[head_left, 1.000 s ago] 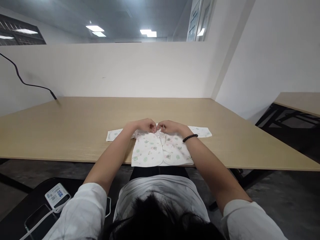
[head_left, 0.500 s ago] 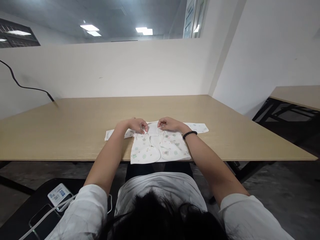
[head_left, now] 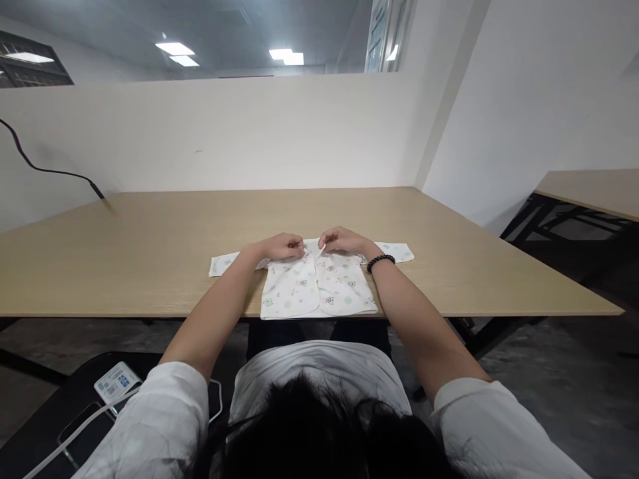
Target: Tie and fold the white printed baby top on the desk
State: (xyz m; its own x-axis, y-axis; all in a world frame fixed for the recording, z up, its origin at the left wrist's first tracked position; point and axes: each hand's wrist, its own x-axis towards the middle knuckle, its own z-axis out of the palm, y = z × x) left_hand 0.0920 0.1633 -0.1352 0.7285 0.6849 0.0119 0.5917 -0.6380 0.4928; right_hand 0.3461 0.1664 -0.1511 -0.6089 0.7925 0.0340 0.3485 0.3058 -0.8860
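Clearly, the shirt (head_left: 289,293) should be light and soft: thin cloth, likely knit, that gives and creases easily and slides little on its own. It lies open-fronted at six o'clock on the table (head_left: 150,233), hem at the near edge, sleeves (head_left: 398,251) out toward nine and three, neck at twelve. Hold it by the front edges near the neck, pinching lightly — a hard tug would probably drag the whole thing askew or stretch it, though it seems hardly fragile.

Your right hand (head_left: 341,240) has thumb and finger nearly together on the upper edge of its front panel, lifting a narrow point of cloth. Your left hand (head_left: 285,246) is curled close at the opposite edge; whether it truly pinches cloth, you cannot tell from here.

Your own forearms cross the sleeves, and the bracelet (head_left: 381,261) sits close above one, so it could catch. Farther off, a black cable (head_left: 50,171) hangs at ten, a white pack (head_left: 116,381) rests on the chair (head_left: 34,426) at eight, and another table (head_left: 594,191) stands past two — all well apart from the shirt.
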